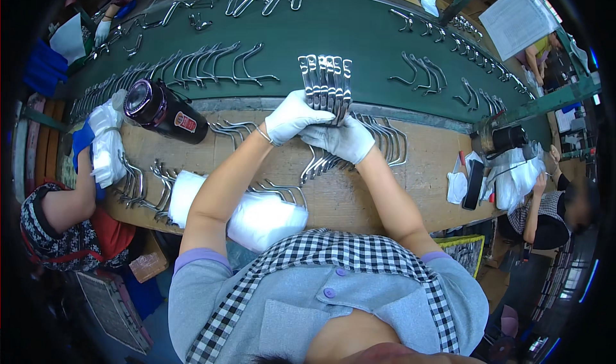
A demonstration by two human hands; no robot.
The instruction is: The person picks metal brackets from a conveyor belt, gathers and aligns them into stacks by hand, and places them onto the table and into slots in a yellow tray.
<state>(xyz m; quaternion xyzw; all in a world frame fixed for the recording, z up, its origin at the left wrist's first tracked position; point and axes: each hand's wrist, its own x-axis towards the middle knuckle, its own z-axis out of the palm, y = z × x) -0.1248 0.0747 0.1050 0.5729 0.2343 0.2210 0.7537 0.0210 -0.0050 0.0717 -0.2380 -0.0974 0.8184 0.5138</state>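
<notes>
Both my hands wear white gloves and meet over the bench. My left hand (pixel 296 117) wraps round the left side of an upright bundle of shiny bent metal bars (pixel 326 85). Lower down, my right hand (pixel 343 140) closes on the bundle's bottom end. Several bars stand side by side in it, their flattened ends level at the top; the lower ends are hidden by my gloves. More bent bars (pixel 391 139) lie in an overlapping row right beside my right hand. A few others (pixel 234 130) lie left of my left wrist.
Beyond the brown bench top (pixel 430 178) runs a green conveyor belt (pixel 346 40) bearing rows of bent bars. A dark flask (pixel 163 110) leans at left. White plastic wrap (pixel 266 221) lies under my left forearm. A phone (pixel 473 184) lies right. Co-workers sit on both sides.
</notes>
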